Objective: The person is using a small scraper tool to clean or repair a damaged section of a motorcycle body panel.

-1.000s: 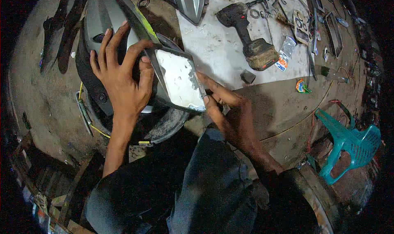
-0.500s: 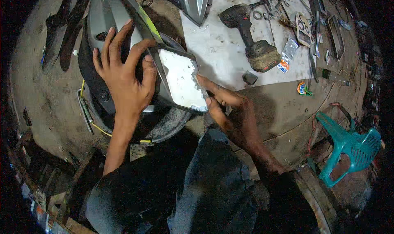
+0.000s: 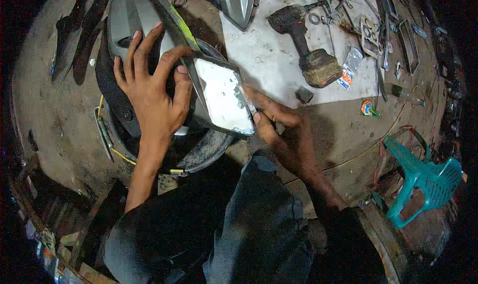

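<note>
A grey and black vehicle body panel (image 3: 133, 16) with a yellow-green strip lies over a dark round basin (image 3: 206, 152). At its right end is a dark-rimmed, angular section (image 3: 221, 97) with a bright white face, patchy along the right edge. My left hand (image 3: 154, 87) rests on the panel, fingers spread and thumb near the white section. My right hand (image 3: 284, 129) is closed at that section's right edge, index finger and thumb close together. Something small and pale shows between them, too little visible to name.
A dirty cordless power tool (image 3: 306, 47) lies on a white sheet (image 3: 259, 60), near a small dark block (image 3: 303, 94) and loose tools. Another grey panel (image 3: 234, 5) lies at the back. A teal plastic piece (image 3: 418, 184) is at right, an orange-green packet (image 3: 369, 108) nearer.
My right hand's fingertips have shifted slightly along the right edge of the white section. The panel has moved slightly to the right; my left hand keeps its place.
</note>
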{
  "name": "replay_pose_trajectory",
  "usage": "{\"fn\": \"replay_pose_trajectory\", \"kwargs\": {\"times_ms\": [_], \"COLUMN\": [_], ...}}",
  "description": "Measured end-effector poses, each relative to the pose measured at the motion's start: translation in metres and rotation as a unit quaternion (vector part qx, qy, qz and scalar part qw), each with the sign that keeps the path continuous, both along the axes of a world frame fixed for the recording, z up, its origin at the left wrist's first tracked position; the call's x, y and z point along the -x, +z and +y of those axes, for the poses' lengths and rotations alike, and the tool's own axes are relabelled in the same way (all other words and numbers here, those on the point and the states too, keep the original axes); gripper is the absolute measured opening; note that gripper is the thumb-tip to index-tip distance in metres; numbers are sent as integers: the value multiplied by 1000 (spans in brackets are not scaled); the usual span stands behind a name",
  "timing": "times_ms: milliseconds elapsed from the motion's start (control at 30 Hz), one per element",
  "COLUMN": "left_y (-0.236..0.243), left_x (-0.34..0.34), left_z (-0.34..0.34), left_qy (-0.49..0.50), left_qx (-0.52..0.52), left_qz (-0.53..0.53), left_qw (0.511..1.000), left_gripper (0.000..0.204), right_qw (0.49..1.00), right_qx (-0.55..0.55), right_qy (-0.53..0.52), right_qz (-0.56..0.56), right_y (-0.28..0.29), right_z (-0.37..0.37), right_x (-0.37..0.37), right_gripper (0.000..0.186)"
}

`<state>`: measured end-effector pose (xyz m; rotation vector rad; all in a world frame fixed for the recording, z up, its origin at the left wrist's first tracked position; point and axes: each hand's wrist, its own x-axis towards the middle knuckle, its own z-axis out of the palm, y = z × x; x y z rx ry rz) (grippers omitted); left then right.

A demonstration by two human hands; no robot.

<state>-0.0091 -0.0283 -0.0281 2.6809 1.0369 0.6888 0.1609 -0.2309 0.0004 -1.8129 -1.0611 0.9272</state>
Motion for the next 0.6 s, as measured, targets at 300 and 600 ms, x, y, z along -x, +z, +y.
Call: {"fn": "replay_pose_trajectory", "kwargs": {"times_ms": [300,600], "left_y": [2,4], "left_x": [2,0], "left_z": [1,2], "left_qy": [-6,-1], "left_qx": [1,7], "left_qz": [-1,-3], "left_qw": [1000,1000], "left_gripper": [27,26], "right_qw": [998,993], "right_qx": [61,109], "right_qy": [13,28], "right_qz": [21,24], "right_y": [16,23], "right_z": [4,11], "right_x": [6,1], "right_gripper": [57,48]}}
